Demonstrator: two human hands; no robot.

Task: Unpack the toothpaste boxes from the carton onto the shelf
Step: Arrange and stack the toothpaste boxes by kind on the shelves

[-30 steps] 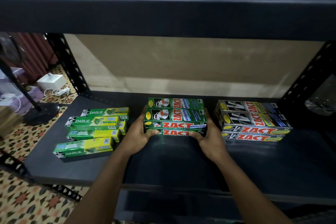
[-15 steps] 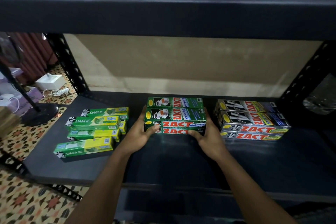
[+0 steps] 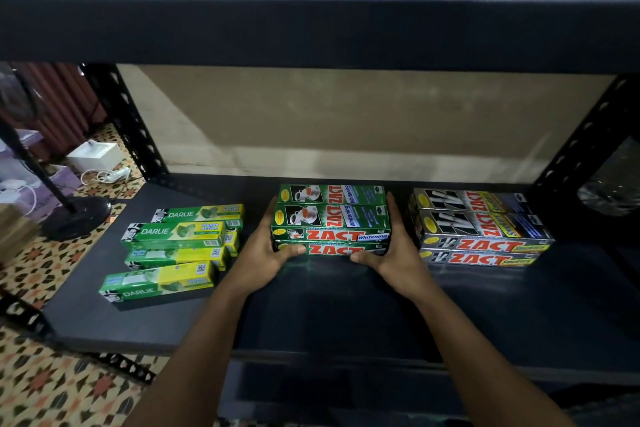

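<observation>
A stack of green ZACT toothpaste boxes stands in the middle of the dark shelf. My left hand holds its left end, thumb across the front of the lower box. My right hand holds the right end the same way, fingers up along the side. A stack of silver ZACT boxes sits to the right. Several green-and-yellow DARLIE boxes lie loosely piled to the left. No carton is in view.
The upper shelf board hangs low overhead. Black perforated uprights flank the bay, with a beige back wall behind. On the patterned floor at left stand a fan base, a white box and cables.
The green ZACT stack has slid slightly back on the shelf with both hands still at its ends. The other stacks have not moved.
</observation>
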